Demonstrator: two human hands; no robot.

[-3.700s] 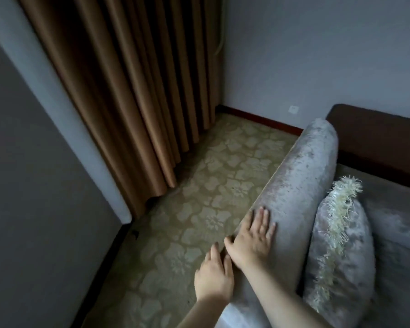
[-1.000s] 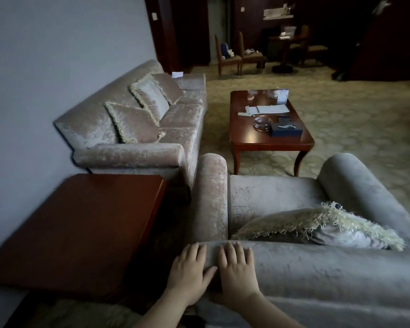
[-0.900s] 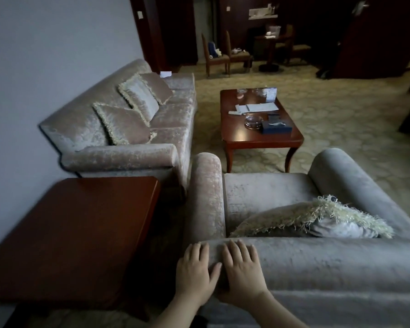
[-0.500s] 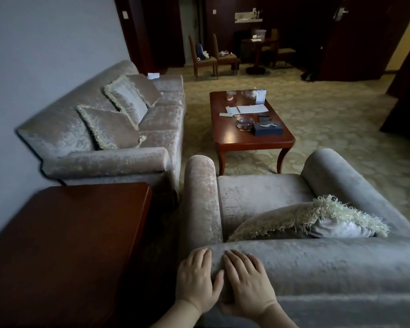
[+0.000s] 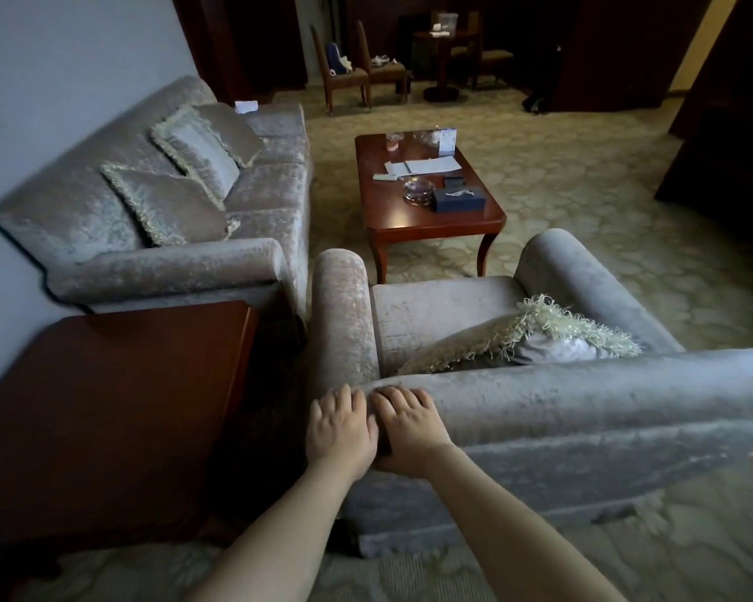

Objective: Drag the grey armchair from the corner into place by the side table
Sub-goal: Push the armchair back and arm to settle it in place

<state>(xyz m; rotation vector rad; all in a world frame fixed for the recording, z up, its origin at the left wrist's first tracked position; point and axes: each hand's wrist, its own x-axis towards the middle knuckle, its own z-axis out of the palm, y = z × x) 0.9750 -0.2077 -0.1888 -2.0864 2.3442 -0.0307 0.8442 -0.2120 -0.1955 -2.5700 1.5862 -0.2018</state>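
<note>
The grey armchair is being gripped at its back's left corner — left hand and right hand side by side, fingers curled over the top edge — just beside the side table.

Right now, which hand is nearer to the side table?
Left. The left hand grips the back corner of the armchair, across a dark gap from the side table. The right hand grips the backrest beside it, farther away.
</note>
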